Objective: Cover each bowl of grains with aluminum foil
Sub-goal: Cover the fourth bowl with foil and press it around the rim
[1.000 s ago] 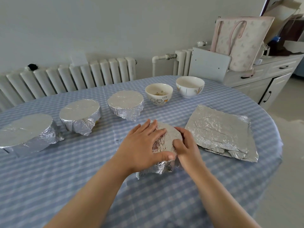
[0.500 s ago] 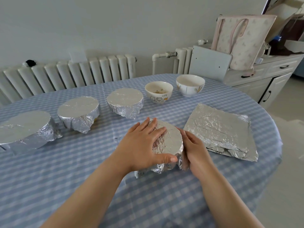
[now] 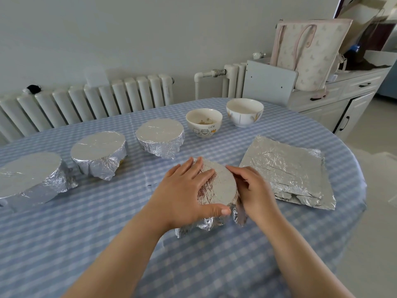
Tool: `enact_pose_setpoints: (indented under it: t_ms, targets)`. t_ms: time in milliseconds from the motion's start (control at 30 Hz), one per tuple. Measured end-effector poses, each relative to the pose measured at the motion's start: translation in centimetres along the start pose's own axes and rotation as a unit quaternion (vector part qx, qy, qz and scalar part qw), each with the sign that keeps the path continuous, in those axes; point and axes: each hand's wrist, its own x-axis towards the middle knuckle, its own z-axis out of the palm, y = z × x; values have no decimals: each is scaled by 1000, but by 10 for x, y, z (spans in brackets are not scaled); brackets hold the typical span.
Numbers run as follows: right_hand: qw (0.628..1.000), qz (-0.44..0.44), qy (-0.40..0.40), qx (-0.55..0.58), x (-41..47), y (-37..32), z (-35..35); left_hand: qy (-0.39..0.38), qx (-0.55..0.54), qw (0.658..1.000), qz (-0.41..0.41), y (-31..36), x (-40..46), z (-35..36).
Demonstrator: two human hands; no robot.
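A foil-wrapped bowl (image 3: 223, 188) sits in front of me on the blue checked table (image 3: 86, 244). My left hand (image 3: 184, 194) lies flat on its top, thumb along the near rim. My right hand (image 3: 253, 190) presses the foil against its right side. Three more foil-covered bowls stand in a row to the left: one (image 3: 160, 135), another (image 3: 97, 147), and the largest (image 3: 28, 173). Two uncovered bowls stand behind: a cat-print bowl (image 3: 204, 123) with some grains and a white bowl (image 3: 245, 111). A stack of foil sheets (image 3: 287, 171) lies to the right.
A radiator (image 3: 96, 100) runs along the wall behind the table. A white cabinet (image 3: 343, 100) with a pink tote bag (image 3: 309, 52) stands at the back right. The table's right edge drops off just past the foil sheets.
My right hand slid from the top near edge of the bowl down to its right side, pressing the foil in. My left hand has stayed flat on top.
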Motion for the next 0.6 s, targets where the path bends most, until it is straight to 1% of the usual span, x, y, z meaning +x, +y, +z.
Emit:
enact_pose_setpoints:
  t_ms: [100, 233, 533, 600]
  targets:
    - [1000, -13, 1, -22, 1, 1, -1, 0, 1, 1000, 0, 0, 0, 0]
    - [999, -8, 8, -53, 1, 3, 0, -2, 0, 1000, 1, -1, 0, 0]
    - [997, -44, 42, -43, -2, 7, 2, 6, 3, 1000, 1, 0, 1, 1]
    - [998, -36, 40, -39, -4, 7, 2, 10, 2, 1000, 2, 0, 1, 1]
